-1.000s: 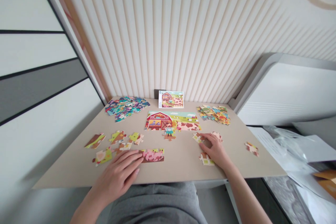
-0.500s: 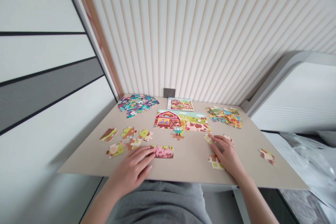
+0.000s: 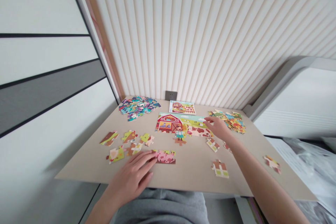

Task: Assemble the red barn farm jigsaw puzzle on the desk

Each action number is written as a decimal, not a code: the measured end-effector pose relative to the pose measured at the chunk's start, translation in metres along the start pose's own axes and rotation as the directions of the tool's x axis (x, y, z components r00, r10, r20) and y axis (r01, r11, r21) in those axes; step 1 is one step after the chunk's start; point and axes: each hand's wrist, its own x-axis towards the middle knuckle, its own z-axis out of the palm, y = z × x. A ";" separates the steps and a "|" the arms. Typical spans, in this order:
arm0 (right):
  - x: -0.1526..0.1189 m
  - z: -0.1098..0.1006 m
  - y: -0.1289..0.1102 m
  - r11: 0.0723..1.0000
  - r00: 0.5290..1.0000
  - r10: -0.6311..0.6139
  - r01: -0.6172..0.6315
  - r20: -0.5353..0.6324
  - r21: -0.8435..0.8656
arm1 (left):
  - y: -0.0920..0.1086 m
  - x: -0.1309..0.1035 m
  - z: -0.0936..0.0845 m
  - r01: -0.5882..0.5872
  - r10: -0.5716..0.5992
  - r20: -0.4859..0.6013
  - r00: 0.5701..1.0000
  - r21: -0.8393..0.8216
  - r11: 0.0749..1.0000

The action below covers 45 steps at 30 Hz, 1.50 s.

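Note:
My left hand (image 3: 135, 173) lies flat at the front of the table, fingers stretched, its fingertips at the left end of a joined strip of jigsaw pieces (image 3: 166, 157) with a pink spotted pig. Behind it is the partly joined farm jigsaw (image 3: 169, 126), with a red barn, a cow and a figure in teal. My right hand (image 3: 219, 127) reaches to this jigsaw's right edge, fingers extended and nothing visible in them. Nearer me lie a brown-and-white fence piece (image 3: 212, 144), a larger fence piece (image 3: 220, 169) and a piece (image 3: 227, 146) partly covered by my right forearm.
A farm picture card (image 3: 182, 107) lies behind the jigsaw. Purple-teal pieces (image 3: 139, 106) are heaped at back left, yellow-orange pieces (image 3: 235, 122) at back right. Several loose pieces (image 3: 115, 154) lie left. One piece (image 3: 272, 163) is far right. A ribbed wall (image 3: 168, 42) backs the table.
My right hand has moved away from the loose pieces at the right, up to the farm jigsaw's right edge. Both fence pieces are now uncovered. My left hand stays by the pig strip.

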 end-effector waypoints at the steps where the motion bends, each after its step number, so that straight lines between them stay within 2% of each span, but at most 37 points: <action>1: 0.020 0.006 -0.003 1.000 1.000 0.017 -0.017 0.001 0.001 | 0.000 0.000 0.000 -0.004 0.004 -0.005 1.000 0.000 1.000; 6: 0.098 0.039 -0.013 0.994 0.994 0.107 -0.107 0.002 0.025 | -0.001 -0.001 0.000 -0.013 0.013 0.006 1.000 0.046 0.999; 9: 0.125 0.052 -0.019 0.989 0.990 0.138 -0.137 -0.015 0.053 | -0.002 -0.003 0.000 -0.032 0.029 0.038 0.999 0.093 0.995; 12: 0.139 0.063 -0.020 0.978 0.981 0.193 -0.191 -0.008 0.085 | -0.002 -0.002 -0.001 -0.054 0.047 0.054 0.997 0.137 0.989; 15: 0.143 0.075 -0.017 0.962 0.973 0.232 -0.232 0.023 0.141 | -0.003 -0.001 -0.003 -0.066 0.061 0.040 0.997 0.154 0.986; 19: 0.137 0.084 -0.009 0.941 0.978 0.194 -0.207 0.073 0.268 | -0.003 0.000 -0.003 -0.064 0.065 0.000 0.998 0.126 0.990; 22: 0.136 0.084 0.002 0.926 0.983 0.167 -0.181 0.071 0.331 | -0.003 0.001 -0.003 -0.060 0.057 0.026 0.998 0.123 0.991; 27: 0.143 0.081 0.025 0.936 0.984 0.180 -0.174 0.008 0.306 | -0.002 0.001 -0.002 -0.005 0.000 0.063 0.998 0.071 0.997; 30: 0.145 0.079 0.033 0.945 0.983 0.176 -0.183 0.049 0.272 | 0.000 0.003 -0.003 0.033 -0.038 0.085 0.996 0.053 0.998; 34: 0.144 0.075 0.033 0.953 0.981 0.133 -0.165 0.138 0.253 | 0.003 0.006 -0.003 0.080 -0.089 0.137 0.987 0.067 0.995; 37: 0.141 0.072 0.029 0.960 0.978 0.100 -0.144 0.184 0.241 | 0.004 0.008 -0.003 0.091 -0.097 0.131 0.987 0.051 0.995; 45: 0.130 0.066 0.014 0.972 0.979 0.079 -0.117 0.187 0.205 | 0.003 0.004 -0.003 0.053 -0.059 0.089 0.994 0.070 0.996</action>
